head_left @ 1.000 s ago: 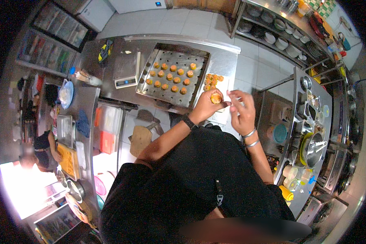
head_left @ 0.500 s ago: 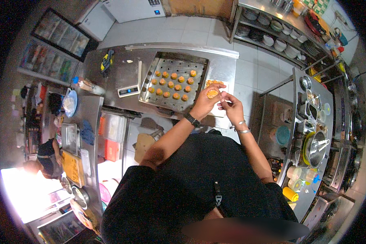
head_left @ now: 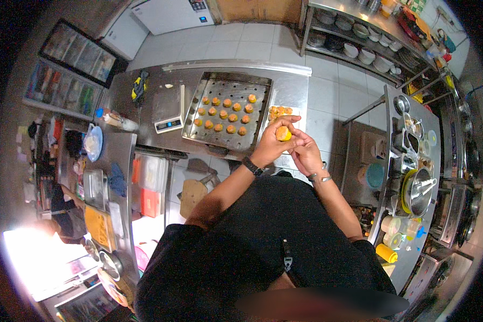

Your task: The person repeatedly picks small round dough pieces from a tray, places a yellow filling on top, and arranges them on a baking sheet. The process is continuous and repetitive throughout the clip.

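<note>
My left hand [head_left: 269, 144] has its fingers curled round a yellow-orange dough ball [head_left: 283, 133]. From the right, my right hand [head_left: 307, 156] meets it with fingers bent together, against the left thumb just below the ball; what they pinch, if anything, is hidden. Both hands are beyond the near edge of the steel table. A cluster of small orange pieces [head_left: 280, 111] lies on a pale surface just past my left fingers. To their left, a perforated metal tray [head_left: 233, 86] bears several orange-topped dough balls [head_left: 222, 114] in rows.
A digital scale [head_left: 169, 124] stands left of the tray, with a black-and-yellow item [head_left: 139, 87] behind it. On the right a counter carries a large steel bowl [head_left: 419, 190] and a yellow squeeze bottle [head_left: 386, 253]. Another person [head_left: 67, 217] works at far left.
The ball in my left hand shows a rounder, yellower side now. My right hand has moved slightly down and left, closer against the left hand. The view has shifted a little.
</note>
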